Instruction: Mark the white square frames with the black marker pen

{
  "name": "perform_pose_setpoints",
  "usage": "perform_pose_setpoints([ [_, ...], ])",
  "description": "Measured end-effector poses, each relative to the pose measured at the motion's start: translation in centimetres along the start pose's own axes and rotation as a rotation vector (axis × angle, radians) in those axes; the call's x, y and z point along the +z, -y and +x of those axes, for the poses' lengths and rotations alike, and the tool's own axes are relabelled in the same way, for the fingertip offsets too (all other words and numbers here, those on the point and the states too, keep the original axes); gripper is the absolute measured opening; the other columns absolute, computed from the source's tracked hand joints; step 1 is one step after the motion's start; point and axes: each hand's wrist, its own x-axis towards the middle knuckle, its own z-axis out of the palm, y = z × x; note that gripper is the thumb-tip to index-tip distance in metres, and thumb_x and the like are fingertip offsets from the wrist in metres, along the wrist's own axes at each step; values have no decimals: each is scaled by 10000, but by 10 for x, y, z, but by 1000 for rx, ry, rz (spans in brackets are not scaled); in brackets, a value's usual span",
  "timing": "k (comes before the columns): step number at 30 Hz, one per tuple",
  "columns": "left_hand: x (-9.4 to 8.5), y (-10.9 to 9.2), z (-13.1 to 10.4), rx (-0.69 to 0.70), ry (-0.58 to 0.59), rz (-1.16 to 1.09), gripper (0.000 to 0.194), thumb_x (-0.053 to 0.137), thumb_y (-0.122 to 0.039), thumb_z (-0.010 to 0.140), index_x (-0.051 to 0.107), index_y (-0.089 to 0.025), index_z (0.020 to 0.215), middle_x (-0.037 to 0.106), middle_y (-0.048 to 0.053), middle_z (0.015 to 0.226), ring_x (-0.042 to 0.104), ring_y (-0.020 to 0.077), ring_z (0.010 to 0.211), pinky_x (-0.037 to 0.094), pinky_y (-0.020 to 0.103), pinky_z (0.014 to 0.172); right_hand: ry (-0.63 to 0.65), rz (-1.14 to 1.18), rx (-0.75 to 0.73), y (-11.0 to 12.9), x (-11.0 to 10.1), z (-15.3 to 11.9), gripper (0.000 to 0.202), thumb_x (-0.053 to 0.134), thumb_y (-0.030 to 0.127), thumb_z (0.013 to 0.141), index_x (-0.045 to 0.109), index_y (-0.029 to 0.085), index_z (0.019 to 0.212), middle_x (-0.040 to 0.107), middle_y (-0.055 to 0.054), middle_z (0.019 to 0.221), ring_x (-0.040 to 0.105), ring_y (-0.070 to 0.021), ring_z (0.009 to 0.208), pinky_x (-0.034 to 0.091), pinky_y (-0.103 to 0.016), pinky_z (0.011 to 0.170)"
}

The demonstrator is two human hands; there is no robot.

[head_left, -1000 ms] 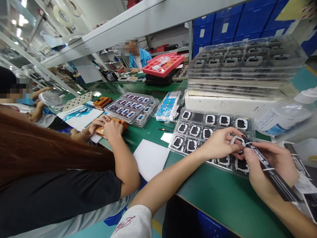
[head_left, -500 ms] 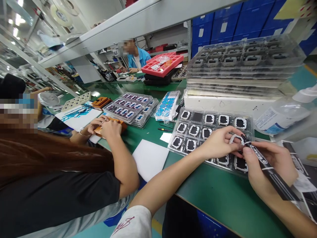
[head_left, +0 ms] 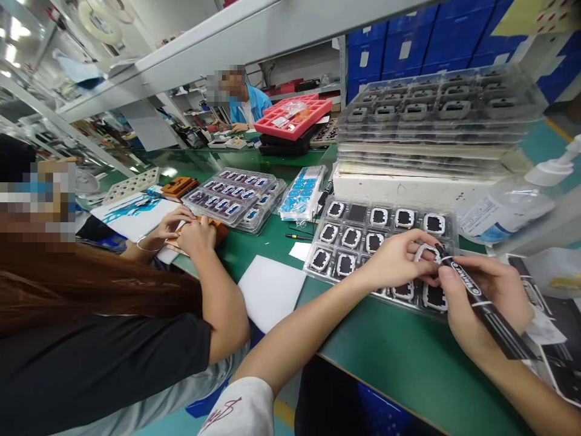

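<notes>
My left hand pinches a small white-rimmed frame part above the right side of a clear plastic tray. In my right hand is a black marker, its tip at the part's upper right edge. Parts with white rims and dark centres sit in the tray's pockets, such as the one at the top right. One pocket in the back row shows only a dark square. My fingers hide some of the held part.
A person at the left works with both hands on an orange block; another in blue sits behind. Stacked trays stand behind my tray, a pump bottle to the right. A white foam sheet lies left.
The whole view has shifted slightly. Both my hands keep their grips, with the marker tip still at the part. The neighbour's fingers have moved a little on the orange block.
</notes>
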Motion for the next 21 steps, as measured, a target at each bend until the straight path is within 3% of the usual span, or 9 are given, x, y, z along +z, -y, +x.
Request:
perform_pose_setpoints([
  [21,1,-2,-1,-1,2,-18,379,796,-123,769,607,-184,1091,674,-24,835,721,132,714,643,282,727,-11,-1,-46,7,0,1,295,862,269,809,776,243,1090,781,-57,985,785,-224,780,680,-345,629],
])
